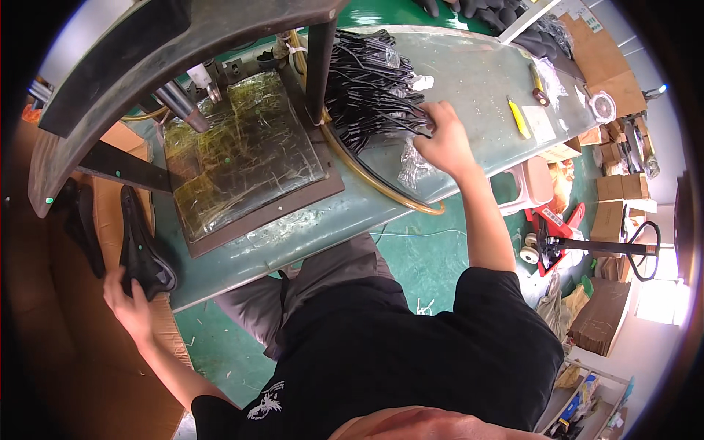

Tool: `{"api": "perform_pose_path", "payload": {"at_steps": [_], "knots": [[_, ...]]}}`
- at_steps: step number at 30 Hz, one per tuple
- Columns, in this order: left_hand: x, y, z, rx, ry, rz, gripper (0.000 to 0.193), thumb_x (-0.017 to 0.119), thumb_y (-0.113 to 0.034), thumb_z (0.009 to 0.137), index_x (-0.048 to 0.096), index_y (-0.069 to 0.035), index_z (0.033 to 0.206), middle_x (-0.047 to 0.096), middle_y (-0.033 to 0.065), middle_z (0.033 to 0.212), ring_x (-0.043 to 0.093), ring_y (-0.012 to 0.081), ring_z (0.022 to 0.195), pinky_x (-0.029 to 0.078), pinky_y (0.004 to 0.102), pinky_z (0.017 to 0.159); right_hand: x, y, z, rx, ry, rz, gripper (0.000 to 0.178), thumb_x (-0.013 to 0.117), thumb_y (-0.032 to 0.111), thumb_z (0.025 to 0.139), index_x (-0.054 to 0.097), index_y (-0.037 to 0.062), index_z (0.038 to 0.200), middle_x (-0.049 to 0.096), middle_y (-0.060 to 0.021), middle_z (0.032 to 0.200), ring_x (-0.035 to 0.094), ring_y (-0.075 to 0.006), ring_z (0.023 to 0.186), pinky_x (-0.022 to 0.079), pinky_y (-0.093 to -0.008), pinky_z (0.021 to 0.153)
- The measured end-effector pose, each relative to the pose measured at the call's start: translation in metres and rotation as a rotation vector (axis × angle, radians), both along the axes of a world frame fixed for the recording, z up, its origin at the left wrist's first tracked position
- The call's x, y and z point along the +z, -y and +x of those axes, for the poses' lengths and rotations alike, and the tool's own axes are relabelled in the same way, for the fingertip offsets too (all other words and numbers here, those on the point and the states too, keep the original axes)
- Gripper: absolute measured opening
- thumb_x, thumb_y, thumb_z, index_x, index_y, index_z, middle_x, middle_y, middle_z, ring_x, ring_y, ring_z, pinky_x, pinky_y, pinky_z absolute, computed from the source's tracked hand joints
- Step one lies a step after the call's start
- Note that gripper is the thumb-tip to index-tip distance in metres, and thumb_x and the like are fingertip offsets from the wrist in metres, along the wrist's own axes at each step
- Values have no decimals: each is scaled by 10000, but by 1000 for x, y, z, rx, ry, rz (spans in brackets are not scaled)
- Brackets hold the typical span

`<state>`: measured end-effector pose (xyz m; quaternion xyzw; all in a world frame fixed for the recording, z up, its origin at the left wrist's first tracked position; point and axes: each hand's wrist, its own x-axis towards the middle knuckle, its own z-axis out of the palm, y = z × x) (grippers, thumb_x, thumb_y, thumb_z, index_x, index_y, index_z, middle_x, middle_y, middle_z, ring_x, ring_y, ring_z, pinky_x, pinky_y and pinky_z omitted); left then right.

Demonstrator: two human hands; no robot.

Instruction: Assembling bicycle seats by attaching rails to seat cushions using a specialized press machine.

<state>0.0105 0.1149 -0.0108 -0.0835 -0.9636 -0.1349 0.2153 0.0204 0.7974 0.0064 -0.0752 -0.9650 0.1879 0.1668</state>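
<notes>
At the table's left end, my left hand is closed on the wide end of a black bicycle saddle, whose narrow end points away from me. A second black saddle shape lies beside it by the cardboard. My right hand reaches across the table to a heap of thin black bent rods, which look like saddle rails. Its thumb and fingers pinch a rod at the heap's right edge. Crumpled clear plastic lies just below that hand.
A press frame arches over a film-covered plate on the green table. A yellow-brown hose curves along the table. A yellow cutter lies right. A stool and red pallet jack stand beyond.
</notes>
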Motion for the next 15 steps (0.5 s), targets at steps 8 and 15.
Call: {"api": "perform_pose_path", "payload": {"at_steps": [8,15], "knots": [[-22,63,-38,249,611,639,411,700,-263,1031,680,79,1257,752,128,1133,697,183,1015,530,323,949,35,37,37,268,-36,-952,489,679,-56,866,625,-3,1349,676,-37,1065,598,-66,860,494,-221,689],[-7,-47,76,196,535,1259,354,625,-190,1085,633,47,1348,711,62,1162,647,119,1036,508,271,956,-8,89,72,247,176,-1188,315,540,157,1111,673,-52,1305,534,3,640,470,-63,485,405,-250,447]]}}
